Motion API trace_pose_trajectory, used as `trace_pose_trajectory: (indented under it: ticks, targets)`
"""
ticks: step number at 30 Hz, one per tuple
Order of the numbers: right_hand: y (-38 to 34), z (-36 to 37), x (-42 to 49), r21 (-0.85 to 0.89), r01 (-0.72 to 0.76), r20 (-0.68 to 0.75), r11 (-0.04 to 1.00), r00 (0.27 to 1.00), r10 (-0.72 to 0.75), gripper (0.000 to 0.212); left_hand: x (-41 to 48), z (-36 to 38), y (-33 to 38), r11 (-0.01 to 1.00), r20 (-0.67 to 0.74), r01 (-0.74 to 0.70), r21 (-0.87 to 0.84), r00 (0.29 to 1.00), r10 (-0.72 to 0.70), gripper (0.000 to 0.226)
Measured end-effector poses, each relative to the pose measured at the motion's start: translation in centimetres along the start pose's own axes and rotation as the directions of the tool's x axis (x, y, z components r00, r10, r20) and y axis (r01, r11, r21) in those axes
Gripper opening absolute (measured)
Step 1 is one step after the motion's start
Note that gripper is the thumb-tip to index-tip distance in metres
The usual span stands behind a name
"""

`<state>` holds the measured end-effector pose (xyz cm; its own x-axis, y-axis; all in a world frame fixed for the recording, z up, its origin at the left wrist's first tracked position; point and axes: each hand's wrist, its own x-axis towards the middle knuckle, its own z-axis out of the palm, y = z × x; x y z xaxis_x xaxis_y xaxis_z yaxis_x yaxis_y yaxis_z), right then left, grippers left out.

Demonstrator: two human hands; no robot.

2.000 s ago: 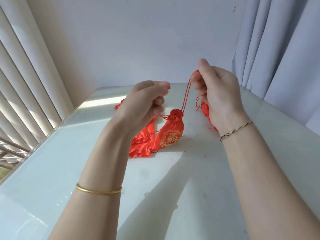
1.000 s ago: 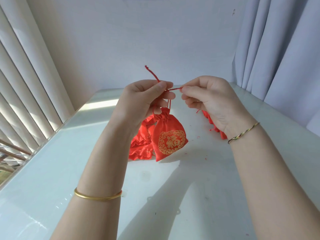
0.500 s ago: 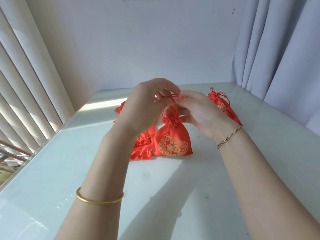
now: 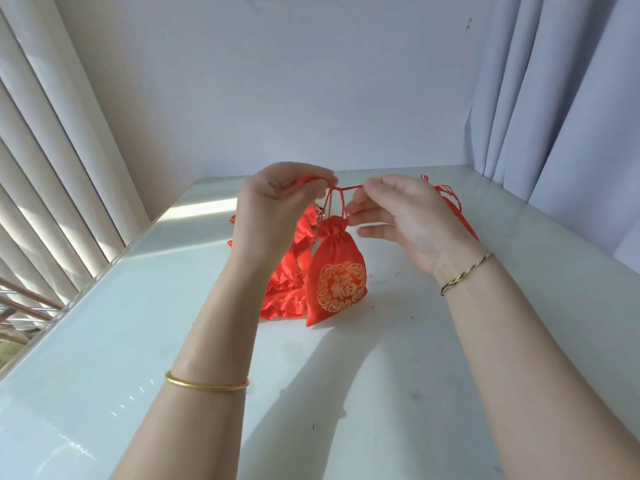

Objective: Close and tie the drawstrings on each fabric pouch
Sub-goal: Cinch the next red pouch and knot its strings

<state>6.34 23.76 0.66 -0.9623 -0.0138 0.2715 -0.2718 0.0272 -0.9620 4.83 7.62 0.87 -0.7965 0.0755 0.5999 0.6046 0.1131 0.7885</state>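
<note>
At frame centre, the left hand (image 4: 277, 202) and the right hand (image 4: 398, 216) each pinch the thin red drawstring (image 4: 336, 204) between thumb and forefinger, with the cord stretched level between them. The red satin pouch with gold embroidery (image 4: 337, 271) hangs below, its neck gathered and its lower corner at the white glossy table (image 4: 138, 341). A pile of red fabric pouches (image 4: 287, 292) lies just left of it. Another red pouch (image 4: 457, 213) lies at upper right.

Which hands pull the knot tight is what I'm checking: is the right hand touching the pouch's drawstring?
Touching. The head view shows the right hand pinching the drawstring at its fingertips; it runs straight across to the left hand.
</note>
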Motion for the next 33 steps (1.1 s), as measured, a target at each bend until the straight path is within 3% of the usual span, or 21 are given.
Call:
trace_pose_trajectory:
  ticks: [3, 6, 14, 16, 19, 21, 26, 29, 33]
  targets:
    - [0.2, -0.9, 0.1, 0.016, -0.009, -0.147, 1.000, 0.989, 0.012, 0.026, 0.1, -0.7, -0.5, 0.981, 0.010, 0.150, -0.122, 0.989, -0.150, 0.013]
    - [0.4, -1.7, 0.1, 0.053, -0.058, -0.253, 0.997, 0.965, 0.070, 0.030, 0.0, -1.2, -0.9, 0.957, 0.007, 0.269, -0.113, 0.963, -0.270, 0.017]
    - [1.6, -2.9, 0.3, -0.005, -0.170, -0.351, 0.985, 0.923, 0.158, 0.036, 0.3, -1.2, -0.8, 0.941, -0.143, 0.334, 0.052, 0.935, -0.324, 0.031]
    - [2.0, -2.8, 0.3, -0.001, -0.201, -0.360, 0.980, 0.914, 0.187, 0.035, 0.3, -0.9, -0.5, 0.935, -0.134, 0.352, -0.030, 0.926, -0.353, 0.031]
    - [2.0, -2.4, 0.3, -0.002, -0.265, -0.336, 0.964, 0.908, 0.249, 0.034, 0.3, -0.6, -0.1, 0.867, 0.006, 0.345, -0.360, 0.930, -0.368, 0.034]
    - [1.5, -2.0, 0.2, 0.036, -0.268, -0.308, 0.963, 0.914, 0.265, 0.034, 0.3, -0.4, 0.1, 0.825, 0.069, 0.334, -0.455, 0.937, -0.341, 0.034]
    - [-0.6, -0.1, 0.0, 0.193, -0.121, -0.170, 0.974, 0.973, 0.154, 0.033, 0.0, -0.1, 0.1, 0.928, 0.154, 0.362, -0.090, 0.926, -0.346, 0.024]
    - [-1.5, 1.0, -0.2, 0.120, 0.001, -0.139, 0.993, 0.990, 0.016, 0.031, -0.1, -0.4, 0.7, 0.946, 0.288, 0.309, 0.099, 0.901, -0.324, 0.006]
    - [-1.7, 1.7, -0.3, 0.087, 0.094, -0.117, 0.992, 0.990, -0.083, 0.030, -0.3, -0.1, 1.6, 0.957, 0.278, 0.210, 0.198, 0.925, -0.260, 0.005]
